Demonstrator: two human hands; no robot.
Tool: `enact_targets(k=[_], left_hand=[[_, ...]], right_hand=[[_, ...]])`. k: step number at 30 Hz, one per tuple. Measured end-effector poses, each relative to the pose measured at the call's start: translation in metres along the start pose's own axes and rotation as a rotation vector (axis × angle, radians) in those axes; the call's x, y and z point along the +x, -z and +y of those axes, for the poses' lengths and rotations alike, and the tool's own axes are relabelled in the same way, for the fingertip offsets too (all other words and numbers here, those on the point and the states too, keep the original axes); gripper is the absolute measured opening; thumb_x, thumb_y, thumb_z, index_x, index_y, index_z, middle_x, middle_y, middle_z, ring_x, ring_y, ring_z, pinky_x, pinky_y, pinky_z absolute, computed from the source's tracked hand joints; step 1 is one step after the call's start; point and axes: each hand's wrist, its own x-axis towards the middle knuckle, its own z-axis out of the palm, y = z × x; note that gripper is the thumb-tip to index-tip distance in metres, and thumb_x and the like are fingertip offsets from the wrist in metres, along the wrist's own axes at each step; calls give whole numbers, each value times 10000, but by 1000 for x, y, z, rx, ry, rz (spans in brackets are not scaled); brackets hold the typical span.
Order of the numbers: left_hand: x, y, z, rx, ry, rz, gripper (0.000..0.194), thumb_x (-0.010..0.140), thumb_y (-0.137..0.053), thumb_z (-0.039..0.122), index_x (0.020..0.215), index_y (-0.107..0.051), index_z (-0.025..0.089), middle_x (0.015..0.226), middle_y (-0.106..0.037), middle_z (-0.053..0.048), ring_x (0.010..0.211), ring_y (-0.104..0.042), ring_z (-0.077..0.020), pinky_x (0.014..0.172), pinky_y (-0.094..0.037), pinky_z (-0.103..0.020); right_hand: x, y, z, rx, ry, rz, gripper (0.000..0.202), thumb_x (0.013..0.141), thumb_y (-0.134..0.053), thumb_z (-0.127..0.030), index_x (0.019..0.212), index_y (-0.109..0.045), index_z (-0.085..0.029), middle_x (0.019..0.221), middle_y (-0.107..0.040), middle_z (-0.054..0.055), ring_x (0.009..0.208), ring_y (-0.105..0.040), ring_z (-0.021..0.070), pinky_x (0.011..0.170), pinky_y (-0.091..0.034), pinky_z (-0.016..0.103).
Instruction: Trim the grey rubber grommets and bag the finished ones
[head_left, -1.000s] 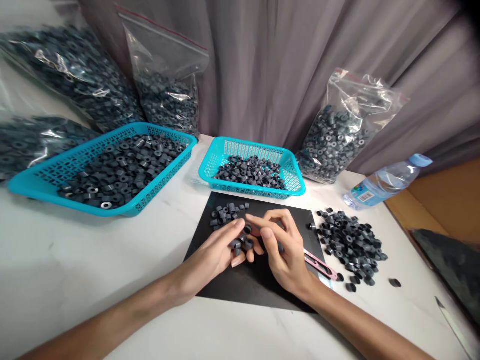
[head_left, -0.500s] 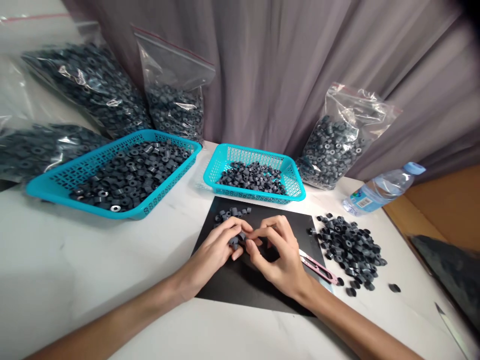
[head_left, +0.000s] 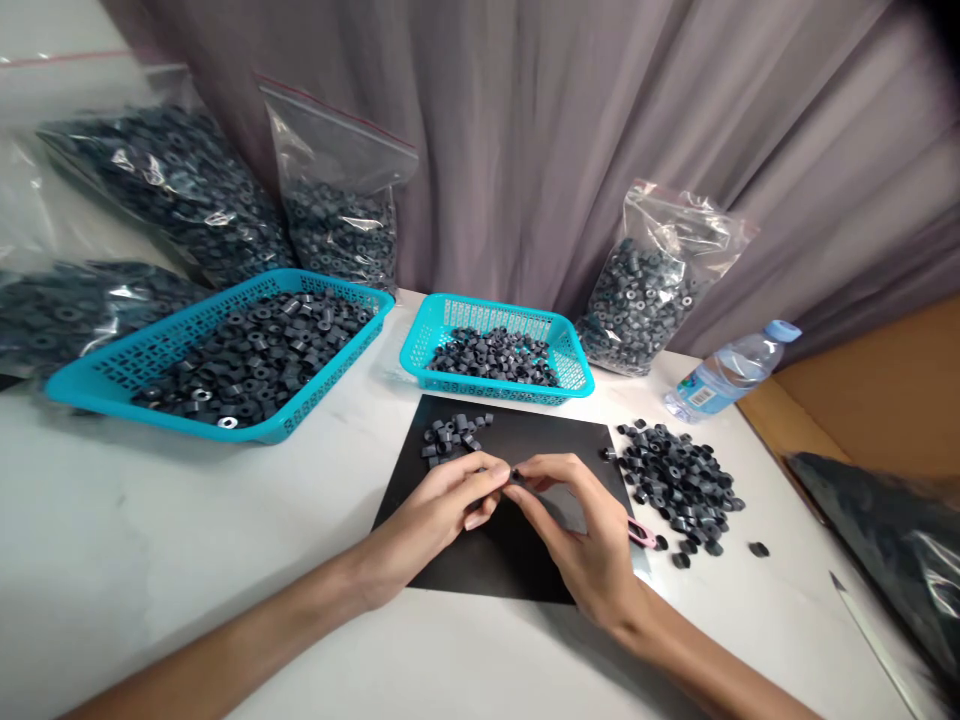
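Over the black mat [head_left: 495, 560], my two hands meet at the fingertips. A small dark grey ring-like piece [head_left: 517, 477] is pinched between the thumb and index finger of my right hand [head_left: 589, 525]. My left hand [head_left: 442, 500] is closed, its thumb and index tip at the same piece; its curled fingers hide most of what lies in the palm. Just behind the left hand, a small pile of dark grey rings [head_left: 454, 432] lies on the mat. Beside my right hand shows the pink end of a cutter [head_left: 641, 533], the rest covered by that hand.
A large blue basket [head_left: 281, 425] and a smaller blue basket [head_left: 499, 388] hold many rings. A loose heap of rings [head_left: 679, 485] is at right, near a water bottle [head_left: 731, 370]. Filled zip bags [head_left: 341, 225] stand along the curtain [head_left: 510, 150], another bag [head_left: 637, 300] at right.
My right fingers have closed on one small piece at the left fingertips. The pieces seen in my left hand are now mostly covered. The view has shifted slightly; my right hand covers more of the cutter.
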Motion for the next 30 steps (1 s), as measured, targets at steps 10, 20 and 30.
enact_targets(k=[10, 20, 30], left_hand=[[0, -1, -7, -27, 17, -20, 212, 894, -680, 372, 910, -647, 162, 843, -497, 18, 762, -391, -107, 708, -312, -243], [-3, -1, 7, -45, 51, -86, 215, 916, -647, 360, 878, -535, 181, 1046, -668, -56, 657, -335, -96, 661, -266, -300], [-1, 0, 0, -160, 113, -54, 225, 939, -621, 385, 983, -597, 166, 975, -646, -64, 776, -421, -118, 692, -304, -282]], right_hand=[[-5, 10, -3, 28, -59, -24, 245, 896, -709, -213, 1119, -607, -228, 930, -666, 26, 782, -616, 156, 673, -544, 295], [-13, 113, 50, -641, 17, -443, 325, 941, -612, -460, 1169, -623, -229, 1094, -639, 104, 980, -607, 268, 827, -510, 429], [-19, 103, 49, -707, 129, -495, 287, 1024, -465, -419, 1047, -664, -213, 837, -654, 57, 741, -627, 198, 653, -480, 319]])
